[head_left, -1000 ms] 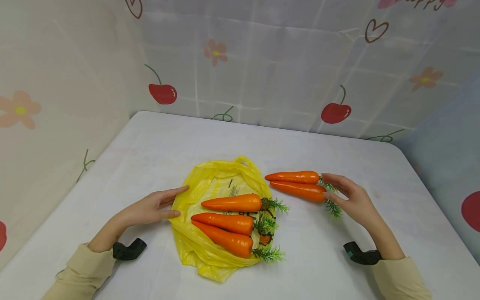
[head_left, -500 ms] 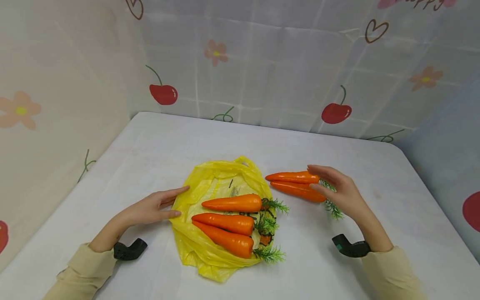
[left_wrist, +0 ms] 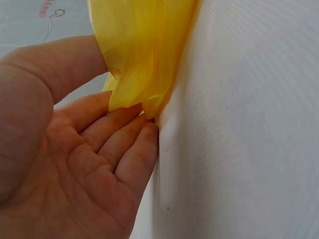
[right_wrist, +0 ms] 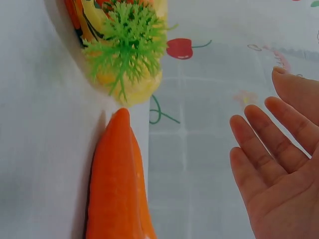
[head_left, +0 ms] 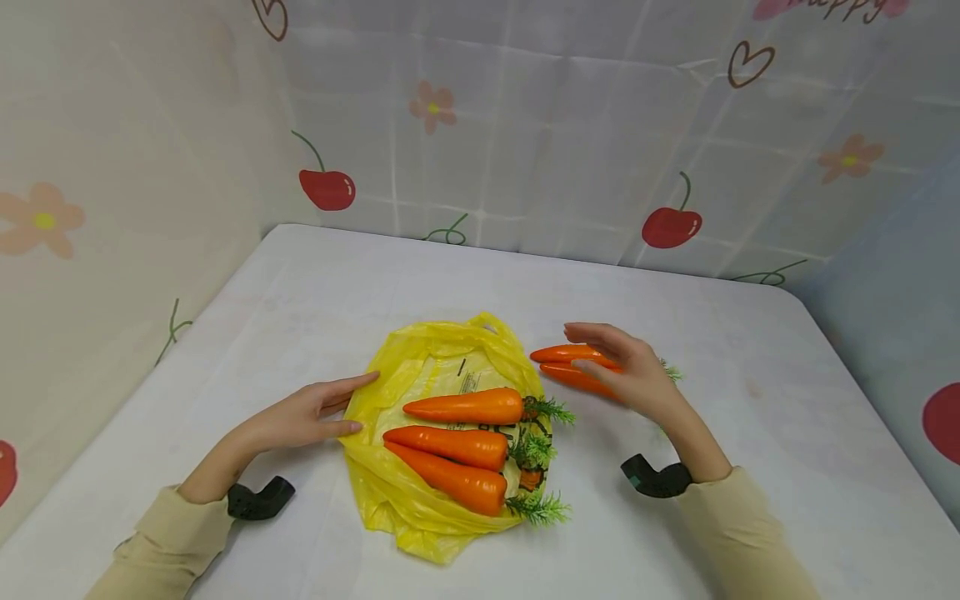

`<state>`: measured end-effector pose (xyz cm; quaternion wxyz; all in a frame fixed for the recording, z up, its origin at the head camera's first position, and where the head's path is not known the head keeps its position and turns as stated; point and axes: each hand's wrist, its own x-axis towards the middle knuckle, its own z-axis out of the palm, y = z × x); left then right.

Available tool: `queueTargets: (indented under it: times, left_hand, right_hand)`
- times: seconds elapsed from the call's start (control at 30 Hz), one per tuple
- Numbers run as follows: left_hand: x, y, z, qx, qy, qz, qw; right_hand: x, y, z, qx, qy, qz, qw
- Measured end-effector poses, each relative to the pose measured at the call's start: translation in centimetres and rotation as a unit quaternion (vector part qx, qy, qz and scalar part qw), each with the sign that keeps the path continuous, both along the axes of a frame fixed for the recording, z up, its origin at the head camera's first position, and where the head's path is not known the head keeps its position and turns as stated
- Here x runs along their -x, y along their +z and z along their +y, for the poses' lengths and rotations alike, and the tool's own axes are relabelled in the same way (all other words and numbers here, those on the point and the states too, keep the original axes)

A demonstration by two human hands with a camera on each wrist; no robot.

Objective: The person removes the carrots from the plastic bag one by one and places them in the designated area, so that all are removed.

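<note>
A yellow plastic bag (head_left: pixel 408 350) lies spread on the table. My left hand (head_left: pixel 300 417) touches its left edge, thumb and fingers extended; the left wrist view shows the bag (left_wrist: pixel 137 50) against the thumb and fingers. Three orange carrots with green tops rest on the bag: an upper (head_left: pixel 465 407), a middle (head_left: pixel 450 446) and a lower one (head_left: pixel 453 482). Right of it lie two more carrots, a far (head_left: pixel 555 354) and a near one (head_left: pixel 573 377). Above these hovers my right hand (head_left: pixel 633 375), holding nothing, fingers extended, hiding part of them; the right wrist view shows it apart from the carrot (right_wrist: pixel 114 189).
The white table (head_left: pixel 360 275) meets a patterned curtain (head_left: pixel 525 150) at the back. Side curtains stand at the left (head_left: pixel 112 167) and right (head_left: pixel 900 317). A black wrist device (head_left: pixel 261 498) is on the left wrist and another device (head_left: pixel 656 477) on the right.
My right hand has moved left, from the leafy ends of the two carrots to over their middles. The left hand, the bag and the carrots stay in place.
</note>
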<state>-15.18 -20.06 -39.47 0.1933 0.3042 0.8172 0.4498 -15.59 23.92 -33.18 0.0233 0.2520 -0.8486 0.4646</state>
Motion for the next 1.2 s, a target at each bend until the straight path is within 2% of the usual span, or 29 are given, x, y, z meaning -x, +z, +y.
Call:
queueTargets:
  times: [0.17,0.23,0.4,0.5,0.6,0.87,1.03,1.2]
  left_hand:
    - [0.0,0.1,-0.1,-0.005,-0.003,-0.007,1.0]
    - [0.0,0.1,-0.1,-0.006,-0.003,-0.009,0.9999]
    - [0.0,0.1,-0.1,-0.004,-0.001,-0.012,0.9999]
    - [0.0,0.1,0.0,-0.004,-0.001,-0.011,0.9999]
    - [0.0,0.1,0.0,-0.003,-0.001,-0.01,0.9999]
    - [-0.1,0.2,0.1,0.002,0.002,-0.001,1.0]
    - [-0.1,0.1,0.1,-0.004,0.0,-0.001,1.0]
    - [-0.1,0.1,0.0,-0.001,0.001,-0.002,1.0]
  right_hand:
    - [0.2,-0.5,-1.7,0.021,0.027,-0.038,0.9987]
    - [0.3,-0.8,-2.3,0.024,0.036,-0.04,0.9983]
    - [-0.5,0.5,-4.2,0.016,0.061,-0.038,0.9973]
    - [-0.9,1.0,-5.0,0.014,0.074,-0.053,0.9958]
    - [-0.8,0.5,-5.4,0.015,0.084,-0.067,0.994]
    - [0.6,-3.3,-5.4,0.024,0.109,-0.101,0.9885]
    - [0.7,-4.1,-5.6,0.013,0.132,-0.101,0.986]
    - [0.7,-4.5,-5.6,-0.007,0.137,-0.093,0.9862]
